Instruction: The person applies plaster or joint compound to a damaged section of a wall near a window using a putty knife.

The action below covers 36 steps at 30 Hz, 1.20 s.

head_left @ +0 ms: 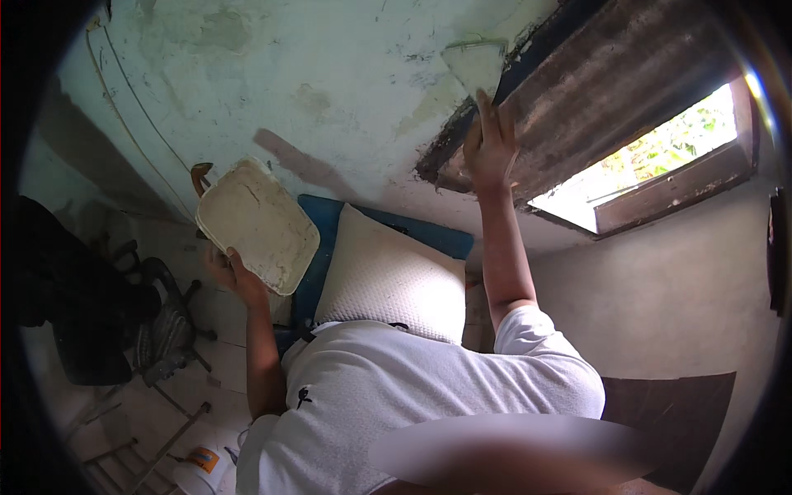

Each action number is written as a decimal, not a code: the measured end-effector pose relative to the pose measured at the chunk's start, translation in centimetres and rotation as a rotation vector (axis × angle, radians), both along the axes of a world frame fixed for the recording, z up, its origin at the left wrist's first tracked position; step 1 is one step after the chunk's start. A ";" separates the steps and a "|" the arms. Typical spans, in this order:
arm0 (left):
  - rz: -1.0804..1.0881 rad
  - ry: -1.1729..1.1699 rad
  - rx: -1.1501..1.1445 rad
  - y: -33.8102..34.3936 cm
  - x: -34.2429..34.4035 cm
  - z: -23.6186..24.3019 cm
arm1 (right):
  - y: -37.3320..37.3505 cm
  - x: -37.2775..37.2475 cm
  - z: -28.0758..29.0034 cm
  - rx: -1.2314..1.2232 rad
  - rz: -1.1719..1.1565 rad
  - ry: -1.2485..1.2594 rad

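Note:
My right hand (490, 155) is raised and closed round a putty knife (477, 64), index finger stretched along it. The knife's broad, pale triangular blade lies at the painted wall (338, 66), beside the ragged plaster edge of the window recess. Lower and to the left, my left hand (237, 274) grips the near edge of a shallow cream tray (257, 223). Pale putty-like smears cover the tray's face, which is tilted toward me. A brown, hooked, handle-like piece (200, 176) shows past the tray's far left edge; what it belongs to is hidden.
A dark weathered panel (610, 99) and a wooden window frame (676, 198) border the bright opening at right. Before me are a white cushion (396, 276) and a blue surface (318, 239). At left stand a dark swivel chair (165, 313), metal frames and a white bucket (194, 478); cables (136, 115) hang along the wall.

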<state>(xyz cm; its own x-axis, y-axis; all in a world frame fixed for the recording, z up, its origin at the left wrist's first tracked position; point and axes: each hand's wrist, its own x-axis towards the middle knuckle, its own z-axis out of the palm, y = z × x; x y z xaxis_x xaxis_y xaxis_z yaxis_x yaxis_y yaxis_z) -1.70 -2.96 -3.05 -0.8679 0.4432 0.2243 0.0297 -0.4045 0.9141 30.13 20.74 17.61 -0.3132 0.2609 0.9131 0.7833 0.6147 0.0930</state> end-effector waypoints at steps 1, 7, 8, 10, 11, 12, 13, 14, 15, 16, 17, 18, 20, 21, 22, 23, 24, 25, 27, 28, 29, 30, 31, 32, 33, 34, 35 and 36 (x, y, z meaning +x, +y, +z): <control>-0.020 -0.050 0.027 0.2 0.2 0.1 | 0.5 -0.2 0.9 -0.001 -0.009 0.003; -0.011 -0.032 0.006 0.0 0.1 -0.6 | 1.9 0.5 2.5 -0.054 -0.174 -0.117; -0.014 -0.040 0.006 0.1 0.0 -0.8 | 1.6 1.0 2.5 -0.095 -0.185 -0.122; -0.010 -0.050 0.006 0.1 0.0 -0.6 | 1.1 1.9 2.0 -0.141 -0.201 -0.131; -0.006 -0.059 0.006 0.1 0.0 -0.5 | 1.1 2.3 1.7 -0.116 -0.211 -0.136; -0.007 -0.062 0.005 0.0 0.1 -0.3 | 1.0 2.6 1.6 -0.092 -0.220 -0.141; -0.007 -0.062 -0.004 -0.1 0.1 0.0 | 0.8 2.9 1.5 -0.093 -0.221 -0.144; -0.008 -0.063 -0.014 -0.2 0.2 0.2 | 0.7 3.2 1.4 -0.103 -0.212 -0.143; -0.007 -0.066 -0.013 -0.3 0.3 0.4 | 0.5 3.3 1.4 -0.111 -0.202 -0.142; -0.003 -0.077 -0.012 -0.3 0.5 0.7 | 0.3 3.6 1.3 -0.110 -0.201 -0.146; 0.002 -0.088 -0.010 -0.4 0.6 0.8 | 0.1 4.0 1.1 -0.069 -0.206 -0.160; 0.008 -0.091 -0.005 -0.3 0.4 0.4 | -0.1 4.1 1.3 -0.025 -0.206 -0.172; 0.014 -0.044 -0.050 -0.3 -0.2 -1.0 | -1.0 4.0 1.9 -0.044 -0.180 -0.168; 0.013 -0.043 -0.048 -0.2 -0.1 -0.7 | -1.5 4.0 2.4 -0.074 -0.169 -0.157; 0.009 -0.046 -0.052 -0.1 0.0 -0.4 | -1.7 3.7 3.1 -0.073 -0.170 -0.155; 0.005 -0.048 -0.056 -0.1 0.1 -0.1 | -1.8 3.2 4.1 -0.048 -0.166 -0.176; 0.006 -0.047 -0.059 -0.3 0.4 0.4 | -2.0 2.7 4.8 -0.028 -0.160 -0.197; 0.001 -0.078 -0.071 -0.3 0.8 1.1 | -1.9 2.4 5.5 -0.030 -0.168 -0.197; -0.002 -0.108 -0.083 -0.3 0.8 1.1 | -1.3 1.8 6.5 -0.118 -0.279 -0.310; -0.019 -0.074 -0.052 -0.3 0.6 0.5 | -1.2 1.9 6.6 -0.118 -0.278 -0.310; -0.036 -0.039 -0.022 -0.4 0.4 0.1 | -1.1 2.2 6.6 -0.095 -0.300 -0.333; -0.032 -0.042 -0.022 -0.3 0.5 0.1 | -0.7 2.4 6.7 -0.070 -0.320 -0.361; -0.040 -0.065 -0.012 -0.2 0.5 0.2 | -0.6 2.7 6.7 -0.069 -0.317 -0.363; -0.048 -0.087 -0.003 -0.1 0.6 0.3 | -0.6 3.0 6.5 -0.074 -0.308 -0.359; -0.050 -0.091 -0.005 -0.2 0.6 0.4 | -0.8 3.4 6.3 -0.082 -0.302 -0.356; -0.019 -0.077 -0.050 -0.2 0.5 0.6 | -0.9 3.7 6.0 -0.084 -0.304 -0.360; 0.011 -0.061 -0.095 -0.2 0.5 0.6 | -0.9 3.9 5.7 -0.099 -0.294 -0.342; 0.011 -0.065 -0.095 -0.2 0.3 0.3 | -0.9 4.1 5.5 -0.111 -0.281 -0.323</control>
